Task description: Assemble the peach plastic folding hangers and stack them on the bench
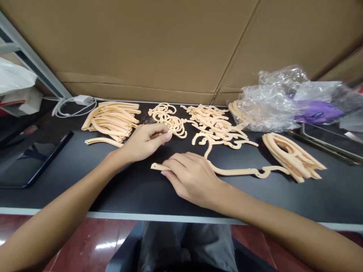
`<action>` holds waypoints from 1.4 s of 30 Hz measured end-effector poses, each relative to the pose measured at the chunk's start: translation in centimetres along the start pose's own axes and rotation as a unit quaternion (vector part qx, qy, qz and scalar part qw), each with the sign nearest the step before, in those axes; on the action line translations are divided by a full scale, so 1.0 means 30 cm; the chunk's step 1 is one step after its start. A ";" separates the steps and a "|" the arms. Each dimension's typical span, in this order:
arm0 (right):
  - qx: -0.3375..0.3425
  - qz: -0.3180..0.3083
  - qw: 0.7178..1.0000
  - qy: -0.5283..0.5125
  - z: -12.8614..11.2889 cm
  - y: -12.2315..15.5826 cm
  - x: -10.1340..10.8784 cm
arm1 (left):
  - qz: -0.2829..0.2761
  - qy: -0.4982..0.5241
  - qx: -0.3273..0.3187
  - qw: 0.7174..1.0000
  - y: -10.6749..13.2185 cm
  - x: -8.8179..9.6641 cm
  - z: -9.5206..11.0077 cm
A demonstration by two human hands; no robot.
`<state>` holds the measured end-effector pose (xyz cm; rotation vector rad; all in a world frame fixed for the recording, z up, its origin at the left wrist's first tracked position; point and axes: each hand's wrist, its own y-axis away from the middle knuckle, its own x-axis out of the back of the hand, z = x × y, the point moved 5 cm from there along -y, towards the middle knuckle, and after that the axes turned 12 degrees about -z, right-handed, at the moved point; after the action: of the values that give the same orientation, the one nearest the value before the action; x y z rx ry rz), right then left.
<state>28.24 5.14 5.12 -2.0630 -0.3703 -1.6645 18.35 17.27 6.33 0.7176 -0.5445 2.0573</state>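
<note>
On the black table (pixel 70 166), my right hand (pixel 190 177) rests over a long peach plastic hanger piece (pixel 241 172), fingers curled on its left end. My left hand (pixel 146 141) is closed in a pinch on a small peach hook (pixel 166 132) at the edge of a pile of hooks (pixel 167 117). A stack of curved hanger arms (pixel 112 119) lies to the left of that hand. A tangled pile of hanger parts (pixel 215 126) sits behind my right hand. Another stack of curved arms (pixel 293 156) lies at the right.
A crumpled clear plastic bag (pixel 272 100) with more parts lies at the back right. A white charger and cable (pixel 76 102) sit at the back left, a dark tablet (pixel 31 158) at the left. A cardboard wall (pixel 170 45) stands behind the table.
</note>
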 end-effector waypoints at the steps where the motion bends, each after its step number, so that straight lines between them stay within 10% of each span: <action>1: 0.004 0.011 1.000 -0.002 -0.002 0.003 0.004 | -0.004 0.004 0.001 1.000 0.001 -0.001 0.001; 13: -0.069 -0.068 0.995 0.021 0.100 0.037 0.036 | -0.100 -0.050 -0.011 0.994 0.004 -0.060 -0.002; 42: -0.025 0.055 0.998 0.032 0.136 0.087 0.027 | -0.140 -0.260 -0.120 0.948 0.033 -0.126 0.072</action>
<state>33.15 4.93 4.78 -2.0221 -0.1925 -1.6845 19.86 13.20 5.30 1.1269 -0.9133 1.4983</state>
